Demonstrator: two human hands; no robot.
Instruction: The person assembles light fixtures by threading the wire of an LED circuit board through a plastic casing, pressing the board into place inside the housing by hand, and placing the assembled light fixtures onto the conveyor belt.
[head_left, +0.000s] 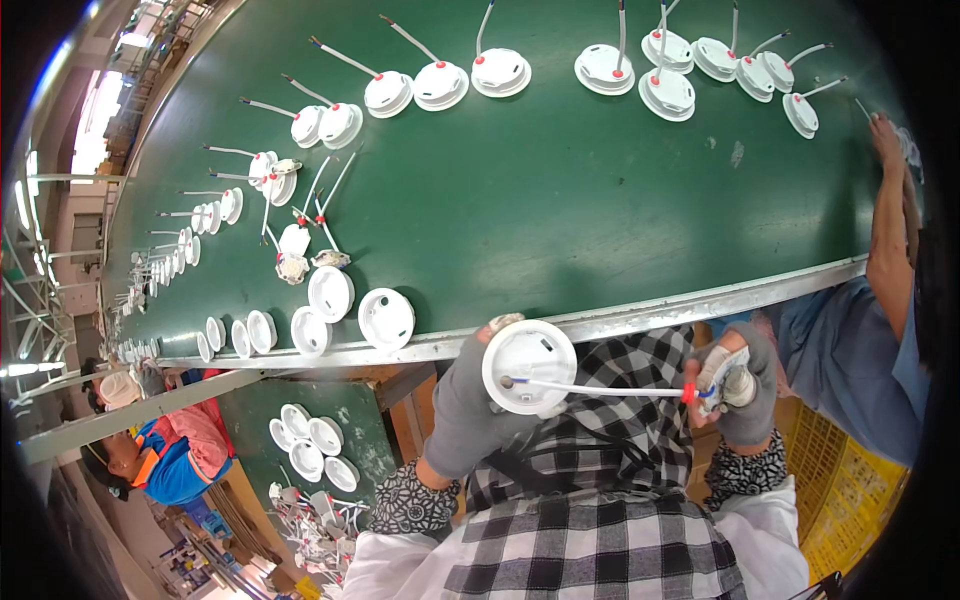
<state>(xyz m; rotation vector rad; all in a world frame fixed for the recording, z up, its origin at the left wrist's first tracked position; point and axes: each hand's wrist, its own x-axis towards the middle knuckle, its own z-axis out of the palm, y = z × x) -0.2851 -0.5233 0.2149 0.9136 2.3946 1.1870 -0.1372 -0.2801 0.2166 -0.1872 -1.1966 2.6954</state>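
Observation:
My left hand [470, 415], in a grey fingerless glove, is closed around the rim of a white round plastic housing [530, 350]. The inside of this housing faces up. A white cable [610, 390] runs from a spot inside it across to the right. At the cable's far end sits a red grommet [688, 393], beside a small white part [722, 382]. My right hand [745, 400], gloved the same way, is closed on that white part. Its fingers partly cover the part's shape. Both hands are above my checked apron, just before the bench's edge.
A metal rail [650, 314] edges the green bench [560, 210]. Near it stand loose white housings [386, 318]; several wired units [500, 72] lie farther back. At lower left, a side table [365, 420] bears more parts. A co-worker's arm [888, 220] reaches in at right, above yellow crates [840, 480].

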